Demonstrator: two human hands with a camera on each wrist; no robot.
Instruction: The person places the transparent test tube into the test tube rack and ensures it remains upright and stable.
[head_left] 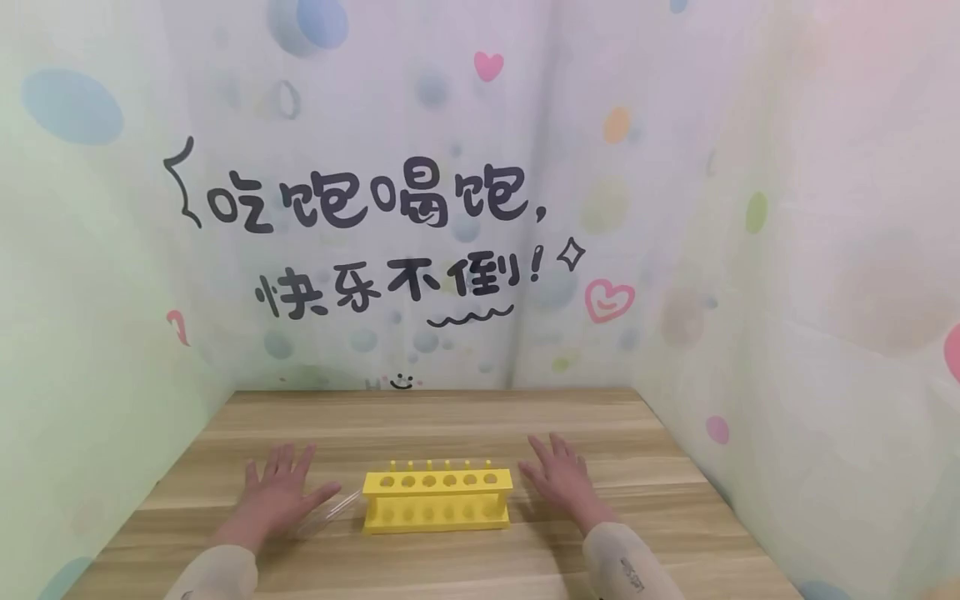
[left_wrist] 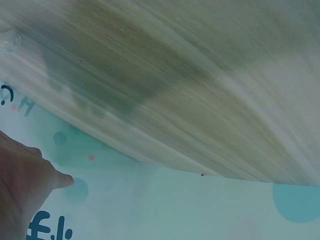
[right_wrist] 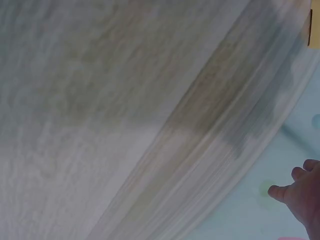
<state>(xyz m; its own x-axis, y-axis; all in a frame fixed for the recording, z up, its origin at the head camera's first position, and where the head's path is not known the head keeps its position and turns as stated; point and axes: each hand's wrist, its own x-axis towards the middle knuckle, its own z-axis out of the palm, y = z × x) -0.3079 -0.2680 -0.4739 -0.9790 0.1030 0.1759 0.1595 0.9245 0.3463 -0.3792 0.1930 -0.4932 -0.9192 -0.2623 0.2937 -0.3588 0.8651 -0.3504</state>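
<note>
Left hand (head_left: 276, 493) and right hand (head_left: 564, 482), fingers spread apart. At least 1 clear tube (head_left: 339, 509) lies just beside the left hand; yellow rack (head_left: 437, 525), 6 holes across its top, stands between the hands on the wood-grain table (head_left: 450, 571).

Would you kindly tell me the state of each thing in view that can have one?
Left hand: fingers spread, holding nothing.
Right hand: fingers spread, holding nothing.
Yellow rack: upright, no tube standing in its six top holes.
Clear tube: lying down, between the left hand and the rack; whether it holds anything is too faint to tell.
</note>
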